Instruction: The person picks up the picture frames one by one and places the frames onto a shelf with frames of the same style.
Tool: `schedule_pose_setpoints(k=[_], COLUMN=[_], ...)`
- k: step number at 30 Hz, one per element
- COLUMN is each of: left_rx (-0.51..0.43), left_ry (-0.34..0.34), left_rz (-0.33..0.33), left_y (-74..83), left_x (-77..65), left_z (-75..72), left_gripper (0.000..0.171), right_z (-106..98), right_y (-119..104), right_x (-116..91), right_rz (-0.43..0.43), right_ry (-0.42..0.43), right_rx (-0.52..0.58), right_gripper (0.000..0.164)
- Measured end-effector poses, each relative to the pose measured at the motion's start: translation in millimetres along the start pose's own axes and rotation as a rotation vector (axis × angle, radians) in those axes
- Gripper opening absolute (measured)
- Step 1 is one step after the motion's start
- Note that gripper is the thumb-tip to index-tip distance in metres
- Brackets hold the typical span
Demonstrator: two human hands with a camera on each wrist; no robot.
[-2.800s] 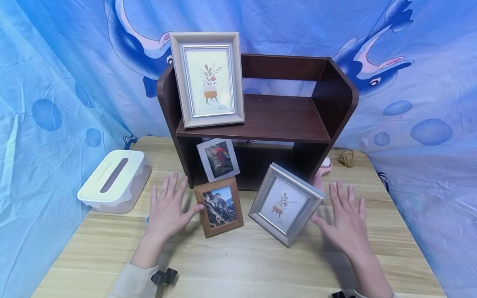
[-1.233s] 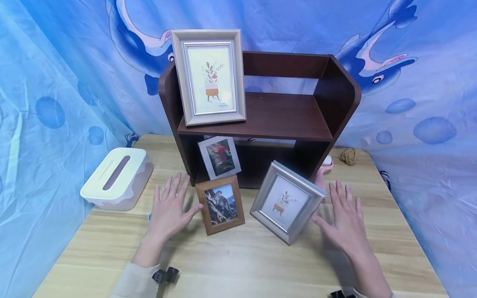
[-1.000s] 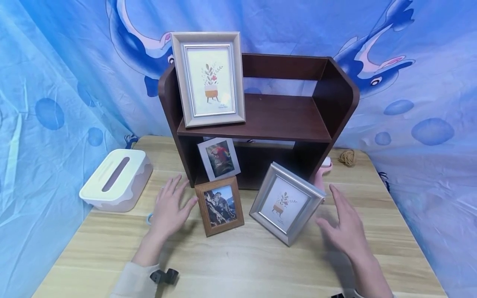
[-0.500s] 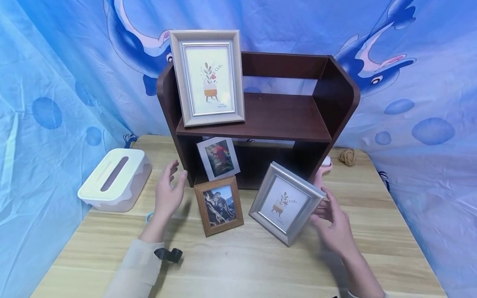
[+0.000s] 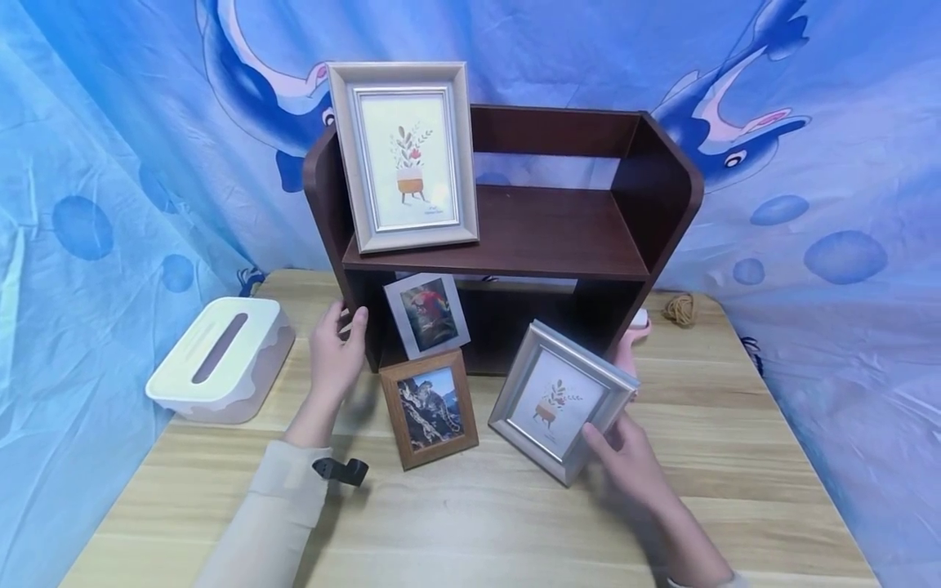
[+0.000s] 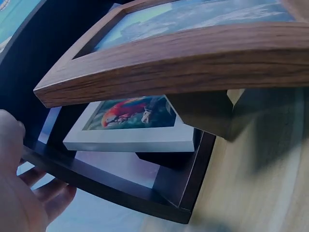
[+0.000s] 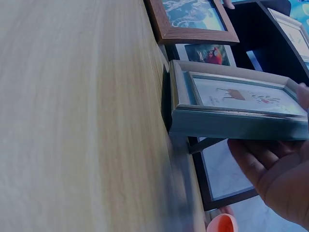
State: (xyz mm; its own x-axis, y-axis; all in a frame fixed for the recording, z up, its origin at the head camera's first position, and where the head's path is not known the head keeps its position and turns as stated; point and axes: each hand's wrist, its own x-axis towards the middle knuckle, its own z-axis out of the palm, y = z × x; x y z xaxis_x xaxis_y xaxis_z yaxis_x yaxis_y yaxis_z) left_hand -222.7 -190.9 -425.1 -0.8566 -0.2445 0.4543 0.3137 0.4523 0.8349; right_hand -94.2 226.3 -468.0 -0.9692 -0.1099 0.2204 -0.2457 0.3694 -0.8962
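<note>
My right hand (image 5: 634, 462) grips the silver picture frame (image 5: 507, 407), thumb on its front and fingers behind, in the head and right wrist views. The frame tilts back on its stand. At the left side panel of the dark brown desktop shelf (image 5: 559, 233), my left hand (image 5: 337, 353) has its thumb over the front edge and its fingers along the outer face. Just right of that hand stands a wooden frame (image 5: 457, 445) with a leopard picture. Behind it, a white frame (image 5: 400, 314) with a parrot picture leans in the lower compartment.
A large beige frame (image 5: 345, 163) stands on the shelf's upper level, at the left. A cream tissue box (image 5: 253, 327) sits at the table's left. Beside the shelf's right side are a pink object (image 5: 626, 355) and a ball of twine (image 5: 680, 310).
Both hands were spread flat beside the frames. The left has moved forward to the shelf's side panel; the right has moved left and closed on the silver frame's right edge.
</note>
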Motion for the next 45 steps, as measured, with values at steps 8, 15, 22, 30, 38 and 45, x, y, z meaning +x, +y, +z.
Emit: schedule_pose_setpoints(k=[8, 15, 22, 30, 38, 45], left_rx=[0.062, 0.244, 0.259, 0.288, 0.270, 0.268], left_ry=[0.042, 0.080, 0.053, 0.010, 0.008, 0.011], left_rz=[0.093, 0.242, 0.269, 0.236, 0.241, 0.246], left_y=[-3.8, -5.2, -2.4, -0.8, -1.9, -2.2], left_x=[1.9, 2.2, 2.9, 6.7, 4.9, 4.7], left_z=[0.0, -1.7, -5.6, -8.1, -6.6, -7.0], left_gripper=[0.023, 0.022, 0.019, 0.016, 0.012, 0.013], right_z=[-0.6, -3.0, -18.5, -35.4, -53.1, -66.1], right_y=[-1.6, 1.8, -12.9, -41.1, -64.9, -83.2], right_x=[-4.0, -4.9, -5.4, -2.8, 0.6, 0.6], right_rz=[-0.056, -0.084, -0.130, -0.211, -0.298, -0.305], right_ry=[0.052, 0.017, -0.041, -0.084, -0.154, -0.159], right_rx=[0.105, 0.177, 0.363, 0.671, 0.964, 1.034], right_gripper=[0.040, 0.037, 0.036, 0.042, 0.038, 0.038])
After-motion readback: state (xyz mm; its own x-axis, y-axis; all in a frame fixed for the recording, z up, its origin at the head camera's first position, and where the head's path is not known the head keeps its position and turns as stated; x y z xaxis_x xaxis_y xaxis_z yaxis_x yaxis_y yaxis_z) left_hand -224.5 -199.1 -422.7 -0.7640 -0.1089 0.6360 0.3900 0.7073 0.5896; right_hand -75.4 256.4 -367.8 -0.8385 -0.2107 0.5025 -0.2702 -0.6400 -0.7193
